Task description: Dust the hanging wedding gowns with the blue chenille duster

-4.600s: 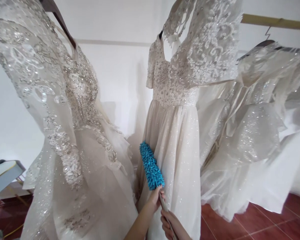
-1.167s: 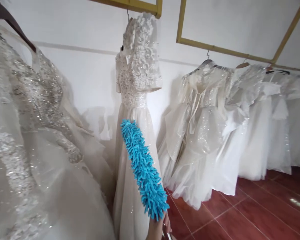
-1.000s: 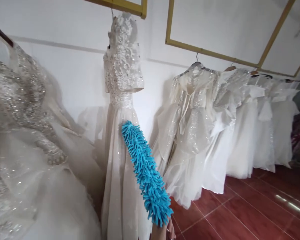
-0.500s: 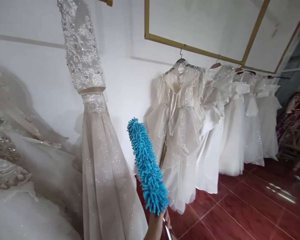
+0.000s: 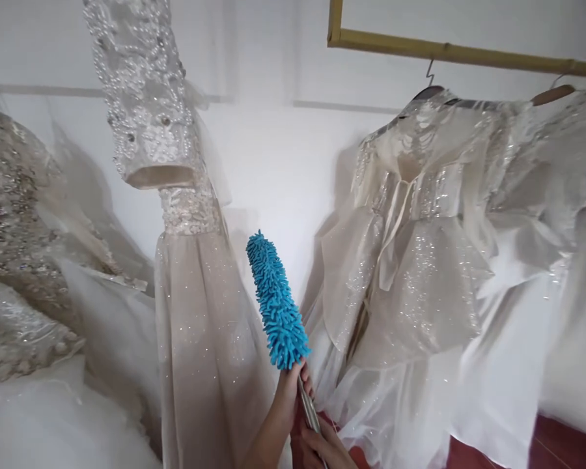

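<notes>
A: Start with the biggest things. What fills the view?

B: A white wall behind everything, then pale dresses. The widest, a ribbon-tied dress, hangs right of centre, with a white dress overlapping it toward the right edge. Left of centre is a sparkly-skirted dress with a beaded sleeve, and a sequinned dress is cut off by the left edge.

A: And smaller than those?

B: A yellowish rail across the upper right, then a blue duster just below the middle of the frame, tilted with its tip toward the upper left. Its fluffy head shows against the gap between the two middle dresses.

A: Is it touching either one?

B: Its upper part looks clear of both. Lower down, I can't tell.

A: And the hands?

B: Both grip it, at bottom centre. The left hand is wrapped around the neck just under the fluff; the right hand is closed on the handle below.

A: So how much is done, how much left?

B: I can't judge. No dress bears a mark of being finished or waiting. The tool is raised and ready, but I see no cloth clearly being worked.
</notes>
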Tool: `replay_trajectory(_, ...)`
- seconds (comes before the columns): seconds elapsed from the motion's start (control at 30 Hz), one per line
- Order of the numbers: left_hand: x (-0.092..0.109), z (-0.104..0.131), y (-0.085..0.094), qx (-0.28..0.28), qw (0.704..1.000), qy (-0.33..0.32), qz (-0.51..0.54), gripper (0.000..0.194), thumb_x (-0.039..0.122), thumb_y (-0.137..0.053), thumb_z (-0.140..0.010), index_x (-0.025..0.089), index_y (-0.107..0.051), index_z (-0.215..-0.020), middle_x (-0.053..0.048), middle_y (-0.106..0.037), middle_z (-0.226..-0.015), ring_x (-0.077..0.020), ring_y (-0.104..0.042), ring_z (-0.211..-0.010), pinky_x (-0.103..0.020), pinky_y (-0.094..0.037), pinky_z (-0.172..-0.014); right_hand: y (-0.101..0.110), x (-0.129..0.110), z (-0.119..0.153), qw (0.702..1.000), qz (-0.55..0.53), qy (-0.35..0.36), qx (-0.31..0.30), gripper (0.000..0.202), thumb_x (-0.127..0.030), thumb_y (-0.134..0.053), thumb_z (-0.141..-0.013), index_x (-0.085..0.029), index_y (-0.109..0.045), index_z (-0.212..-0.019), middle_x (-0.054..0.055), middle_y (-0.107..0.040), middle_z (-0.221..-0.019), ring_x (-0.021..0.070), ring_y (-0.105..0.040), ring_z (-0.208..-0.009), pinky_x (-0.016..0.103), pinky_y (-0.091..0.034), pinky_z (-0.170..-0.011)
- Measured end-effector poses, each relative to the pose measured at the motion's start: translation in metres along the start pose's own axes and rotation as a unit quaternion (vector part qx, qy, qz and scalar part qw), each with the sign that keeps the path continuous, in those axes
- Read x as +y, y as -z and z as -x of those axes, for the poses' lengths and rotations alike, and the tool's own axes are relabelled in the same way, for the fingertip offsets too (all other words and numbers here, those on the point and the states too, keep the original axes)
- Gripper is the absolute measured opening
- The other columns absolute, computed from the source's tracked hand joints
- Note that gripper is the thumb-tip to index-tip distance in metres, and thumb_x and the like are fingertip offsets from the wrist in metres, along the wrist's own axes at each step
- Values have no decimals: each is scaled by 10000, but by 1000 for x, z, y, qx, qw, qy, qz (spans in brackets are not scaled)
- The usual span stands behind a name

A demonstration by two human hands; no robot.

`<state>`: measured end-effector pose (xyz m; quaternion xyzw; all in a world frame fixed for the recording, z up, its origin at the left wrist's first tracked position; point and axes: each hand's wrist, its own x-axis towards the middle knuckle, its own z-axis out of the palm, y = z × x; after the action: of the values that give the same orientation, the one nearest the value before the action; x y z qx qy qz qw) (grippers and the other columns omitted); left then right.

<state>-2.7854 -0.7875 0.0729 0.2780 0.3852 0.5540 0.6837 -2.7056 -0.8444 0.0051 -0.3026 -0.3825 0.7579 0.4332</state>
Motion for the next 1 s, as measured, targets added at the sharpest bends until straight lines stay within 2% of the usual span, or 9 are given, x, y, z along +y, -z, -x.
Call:
replay_trajectory(0.07, 7, -9, -2, 13, 1000, -13, 2, 507, 579, -733, -564, 223, -375, -614, 93, -348, -509, -47, -308, -418, -239, -302, -472, 3, -2, -15, 999, -26, -6, -29, 529, -663, -748, -587, -236, -460, -706, -163, -353, -348, 12, -167, -247, 144, -126, -260)
replay_trajectory(0.2, 16, -24, -6, 23, 998, -55, -1, 504, 571, -737, -567, 220, -383, -643, 96, -356, -541, -45, -316, -441, -234, -319, -491, 11, -16, -34, 996, -39, -22, -73, 498, -621, -753, -621, -233, -475, -762, -156, -403, -359, 18, -203, -216, 136, -178, -232)
replay_trajectory(0.33, 23, -44, -13, 40, 995, -88, -14, 493, 585, -705, -592, 218, -377, -607, 90, -353, -514, -50, -324, -442, -235, -318, -494, 20, -44, -45, 993, -46, -50, -98, 487, -598, -774, -621, -223, -502, -773, -150, -433, -373, 11, -211, -216, 129, -204, -220)
replay_trajectory(0.47, 30, -62, -29, 62, 992, -108, -28, 510, 637, -668, -581, 223, -373, -555, 89, -334, -442, -55, -318, -402, -241, -318, -481, 28, -75, -53, 988, -43, -77, -125, 512, -609, -790, -594, -221, -498, -755, -158, -422, -362, 3, -206, -214, 122, -217, -218)
replay_trajectory(0.57, 33, -69, -39, 79, 989, -121, -35, 520, 660, -655, -574, 224, -374, -538, 90, -319, -409, -58, -312, -383, -239, -310, -469, 35, -88, -60, 984, -27, -90, -152, 519, -622, -783, -593, -226, -485, -748, -157, -427, -356, 8, -228, -204, 125, -239, -215)
replay_trajectory(0.73, 26, -74, -37, 116, 980, -159, -35, 478, 620, -625, -663, 219, -387, -559, 82, -356, -428, -59, -332, -389, -233, -305, -468, 45, -83, -71, 977, -20, -108, -183, 529, -641, -777, -581, -240, -475, -749, -159, -408, -332, 23, -235, -191, 133, -208, -197)
replay_trajectory(0.87, 11, -82, -22, 128, 979, -153, -29, 484, 622, -640, -654, 217, -392, -558, 85, -351, -432, -58, -329, -392, -233, -310, -470, 53, -68, -76, 978, -14, -121, -169, 508, -639, -775, -590, -239, -504, -746, -143, -429, -359, 23, -265, -207, 142, -220, -220)
replay_trajectory(1.0, -12, -93, -5, 147, 981, -124, -14, 505, 639, -677, -593, 218, -400, -557, 87, -351, -434, -58, -319, -389, -237, -299, -459, 71, -45, -84, 980, -2, -135, -146, 520, -677, -761, -569, -244, -526, -734, -136, -419, -359, 30, -256, -219, 167, -198, -245)
